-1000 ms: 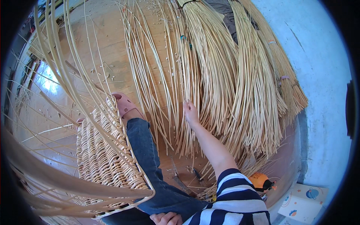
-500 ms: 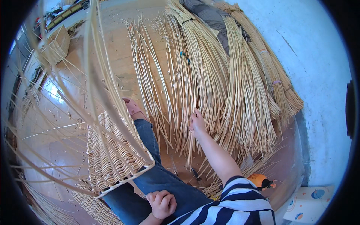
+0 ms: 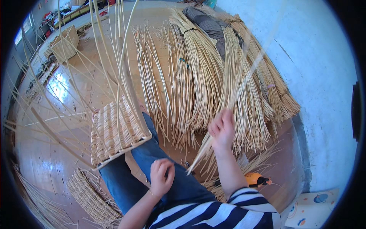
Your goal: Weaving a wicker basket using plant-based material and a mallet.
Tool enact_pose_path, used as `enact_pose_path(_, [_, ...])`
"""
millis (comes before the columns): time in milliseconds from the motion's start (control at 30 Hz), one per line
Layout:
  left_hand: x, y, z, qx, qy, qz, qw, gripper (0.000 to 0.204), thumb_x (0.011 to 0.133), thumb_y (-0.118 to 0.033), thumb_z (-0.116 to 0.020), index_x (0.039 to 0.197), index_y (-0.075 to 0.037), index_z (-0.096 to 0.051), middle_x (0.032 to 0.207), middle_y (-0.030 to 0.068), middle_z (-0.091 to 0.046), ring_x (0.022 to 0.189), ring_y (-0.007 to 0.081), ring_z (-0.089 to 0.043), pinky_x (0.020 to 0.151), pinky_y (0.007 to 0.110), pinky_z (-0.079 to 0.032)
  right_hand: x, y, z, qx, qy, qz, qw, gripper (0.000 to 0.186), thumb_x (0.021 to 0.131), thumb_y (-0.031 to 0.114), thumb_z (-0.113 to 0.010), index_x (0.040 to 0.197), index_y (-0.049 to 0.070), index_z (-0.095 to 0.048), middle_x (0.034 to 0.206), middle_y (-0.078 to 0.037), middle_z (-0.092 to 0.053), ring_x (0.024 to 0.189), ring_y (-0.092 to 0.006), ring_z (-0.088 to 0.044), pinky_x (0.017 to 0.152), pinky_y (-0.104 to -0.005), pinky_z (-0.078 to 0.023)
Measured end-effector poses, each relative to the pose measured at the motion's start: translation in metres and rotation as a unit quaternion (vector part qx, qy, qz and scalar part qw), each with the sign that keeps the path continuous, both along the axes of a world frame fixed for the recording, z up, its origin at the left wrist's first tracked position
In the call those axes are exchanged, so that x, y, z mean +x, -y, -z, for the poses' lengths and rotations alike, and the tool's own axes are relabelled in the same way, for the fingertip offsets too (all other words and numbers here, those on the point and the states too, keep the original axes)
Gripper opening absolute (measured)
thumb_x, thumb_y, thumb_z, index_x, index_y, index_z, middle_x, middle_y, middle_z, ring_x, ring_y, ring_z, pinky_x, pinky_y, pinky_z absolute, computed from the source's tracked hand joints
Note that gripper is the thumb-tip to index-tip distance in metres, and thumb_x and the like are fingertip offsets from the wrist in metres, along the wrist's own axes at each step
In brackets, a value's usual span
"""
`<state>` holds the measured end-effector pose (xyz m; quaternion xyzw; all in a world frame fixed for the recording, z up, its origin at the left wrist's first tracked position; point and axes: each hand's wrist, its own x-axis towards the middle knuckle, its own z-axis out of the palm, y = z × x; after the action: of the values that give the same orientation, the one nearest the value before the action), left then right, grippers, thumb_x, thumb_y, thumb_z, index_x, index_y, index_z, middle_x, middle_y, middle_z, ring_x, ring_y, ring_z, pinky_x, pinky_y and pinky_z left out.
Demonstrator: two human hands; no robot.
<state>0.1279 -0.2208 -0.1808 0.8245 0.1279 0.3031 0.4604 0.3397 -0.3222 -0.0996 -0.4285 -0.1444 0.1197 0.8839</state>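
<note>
My right hand [image 3: 222,131] is closed around a few pale wicker rods [image 3: 199,155]. They slant across the bundles; their upper ends are blurred and their lower ends point toward my lap. Over my thigh, my left hand [image 3: 162,176] is curled into a loose fist, and nothing shows in it. A partly woven wicker basket [image 3: 116,131] rests tilted on my knees, with long unwoven stakes [image 3: 101,42] rising and spreading from it. Beyond my right hand, large bundles of rods [image 3: 206,76] lie on the floor.
Loose rods [image 3: 150,76] lie left of the bundles. A second woven piece [image 3: 93,198] is on the floor by my left leg. At the far left stands a box-shaped basket [image 3: 65,45]. An orange and black object [image 3: 256,179] sits near my right elbow, by the pale wall [image 3: 324,114].
My right hand has lifted the rods off the floor and swung them up and to the right. My left hand has risen slightly off my thigh. The view has shifted a little.
</note>
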Motion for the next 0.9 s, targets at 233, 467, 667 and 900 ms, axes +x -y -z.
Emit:
enact_pose_path(233, [0.038, -0.001, -0.028, -0.549, -0.04, 0.138, 0.823, 0.041, 0.095, -0.012, -0.056, 0.132, 0.002, -0.043, 0.1, 0.0089, -0.062, 0.092, 0.0139, -0.059, 0.08, 0.029, -0.048, -0.007, -0.036, 0.05, 0.025, -0.176, -0.149, 0.973, 0.016, 0.1, 0.022, -0.047, 0.103, 0.008, -0.055, 0.068, 0.002, -0.047, 0.05, -0.0074, -0.042, 0.045, -0.0219, -0.036])
enact_pose_path(467, [0.031, -0.01, -0.024, -0.533, -0.17, 0.244, 0.792, 0.038, 0.096, -0.014, -0.055, 0.128, 0.003, -0.043, 0.096, 0.009, -0.063, 0.083, 0.0154, -0.062, 0.073, 0.029, -0.055, -0.011, -0.043, 0.061, -0.103, -0.157, -0.273, 0.944, 0.029, 0.097, 0.016, -0.051, 0.122, 0.002, -0.051, 0.098, -0.009, -0.062, 0.079, -0.0124, -0.058, 0.072, -0.0273, -0.049])
enact_pose_path(667, [0.028, -0.016, -0.029, -0.602, -0.185, 0.271, 0.727, 0.036, 0.097, -0.015, -0.051, 0.129, 0.001, -0.044, 0.098, 0.0117, -0.062, 0.088, 0.0196, -0.065, 0.08, 0.035, -0.056, -0.004, -0.052, 0.044, -0.262, -0.072, -0.291, 0.917, 0.026, 0.095, 0.024, -0.057, 0.113, 0.006, -0.054, 0.092, -0.004, -0.064, 0.073, -0.0072, -0.055, 0.065, -0.0226, -0.046])
enact_pose_path(900, [0.028, -0.018, -0.033, -0.679, -0.118, 0.266, 0.674, 0.038, 0.101, -0.013, -0.038, 0.134, 0.003, -0.034, 0.11, 0.0233, -0.061, 0.098, 0.0315, -0.066, 0.088, 0.042, -0.054, 0.003, -0.065, 0.059, -0.332, 0.015, -0.312, 0.89, 0.027, 0.095, 0.031, -0.057, 0.096, 0.005, -0.061, 0.083, -0.002, -0.066, 0.057, -0.0039, -0.05, 0.045, -0.0183, -0.04])
